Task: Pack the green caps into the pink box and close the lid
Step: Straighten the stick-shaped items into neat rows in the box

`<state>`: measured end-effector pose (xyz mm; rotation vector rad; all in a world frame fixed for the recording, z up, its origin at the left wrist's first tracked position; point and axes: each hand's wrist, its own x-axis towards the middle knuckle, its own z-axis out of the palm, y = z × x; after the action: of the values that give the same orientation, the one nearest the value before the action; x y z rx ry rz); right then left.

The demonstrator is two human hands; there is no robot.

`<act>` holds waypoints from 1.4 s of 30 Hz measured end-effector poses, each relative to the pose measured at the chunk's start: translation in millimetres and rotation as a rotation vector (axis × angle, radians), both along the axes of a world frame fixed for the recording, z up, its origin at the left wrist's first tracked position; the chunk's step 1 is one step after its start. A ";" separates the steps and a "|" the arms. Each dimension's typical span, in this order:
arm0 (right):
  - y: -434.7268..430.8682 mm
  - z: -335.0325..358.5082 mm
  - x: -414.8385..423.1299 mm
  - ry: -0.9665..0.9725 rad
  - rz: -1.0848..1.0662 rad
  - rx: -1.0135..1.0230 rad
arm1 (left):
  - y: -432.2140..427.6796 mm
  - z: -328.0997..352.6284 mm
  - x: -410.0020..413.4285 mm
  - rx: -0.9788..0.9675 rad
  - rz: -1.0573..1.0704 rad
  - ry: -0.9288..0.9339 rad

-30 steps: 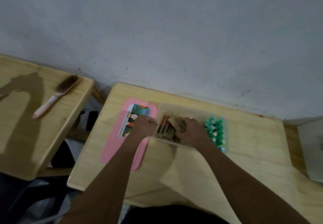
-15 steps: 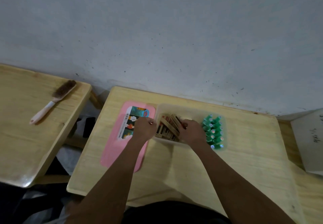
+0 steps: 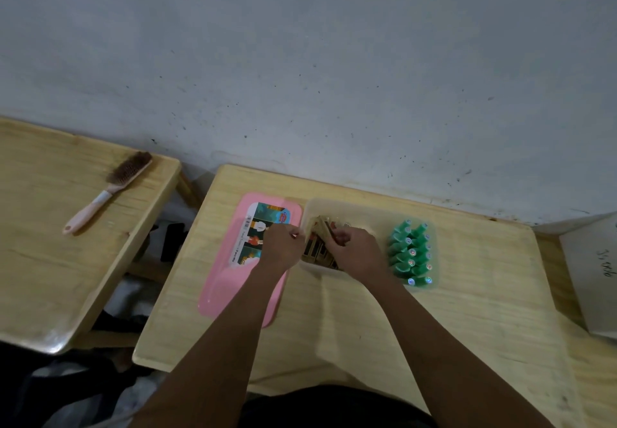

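Pink lid (image 3: 227, 280) lay flat on the wooden counter (image 3: 467, 310), label side up, just left of the box (image 3: 350, 204). Couldn't tell if lid & box touched. Box was see-through plastic w/ its top uncovered. Green caps (image 3: 410, 254) sat packed in tight rows inside it, at the right end. The left part of the box held brown sticks (image 3: 317, 247), piled at angles.

Left hand (image 3: 278, 247) was at the box's left wall, fingers (image 3: 293, 232) curled & seemingly pinching the rim. Right hand (image 3: 357, 250) was down in the box, btwn sticks & caps, its fingers (image 3: 340, 235) clenched round a few brown sticks whose far ends tilted up.

A brush (image 3: 110, 190) w/ a pale pink handle lay on a second counter (image 3: 50, 260) off to the left, well apart. A white card (image 3: 594, 277) at the far right had handwriting too small to read.
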<state>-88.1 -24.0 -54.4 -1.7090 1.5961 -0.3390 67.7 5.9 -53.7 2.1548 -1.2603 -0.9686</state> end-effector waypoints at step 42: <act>-4.4 -17.6 12.8 0.371 0.069 0.002 | 0.8 -1.9 -2.1 -0.005 0.022 0.004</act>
<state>-75.3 -28.4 -72.0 -1.9015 1.7875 0.0178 65.6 6.7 -55.6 2.1571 -1.2335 -0.9594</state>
